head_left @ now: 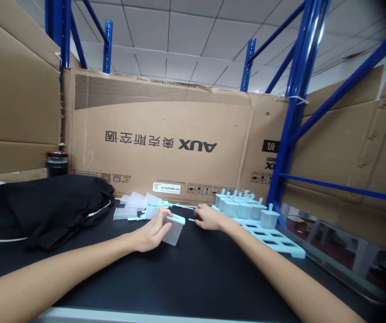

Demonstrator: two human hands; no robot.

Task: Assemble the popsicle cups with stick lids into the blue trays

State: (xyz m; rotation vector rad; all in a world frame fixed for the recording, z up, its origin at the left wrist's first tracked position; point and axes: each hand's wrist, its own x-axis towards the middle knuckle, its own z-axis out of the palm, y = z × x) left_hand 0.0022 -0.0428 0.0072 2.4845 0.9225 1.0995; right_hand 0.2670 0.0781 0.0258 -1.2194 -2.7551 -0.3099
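Held in my left hand [151, 232] is a translucent popsicle mould [173, 234] with a light blue top edge, tilted above the black table. My right hand [209, 217] is closed at the table, just right of the mould. A thin light blue popsicle stick [191, 220] pokes out from its fingertips; the rest of it is hidden by the fingers. Beyond my left hand lies a pile of loose clear moulds [125, 213] with several light blue sticks among them. To the right, several popsicle moulds with stick handles [243, 210] stand in a light blue rack [292, 249].
Black cloth [48, 211] with a white cord lies at the left, in front of a dark jar [57, 164]. A cardboard sheet [159, 116] walls the back. A blue metal post [289, 103] rises behind the rack. The table's pale front edge [129, 316] is near me.
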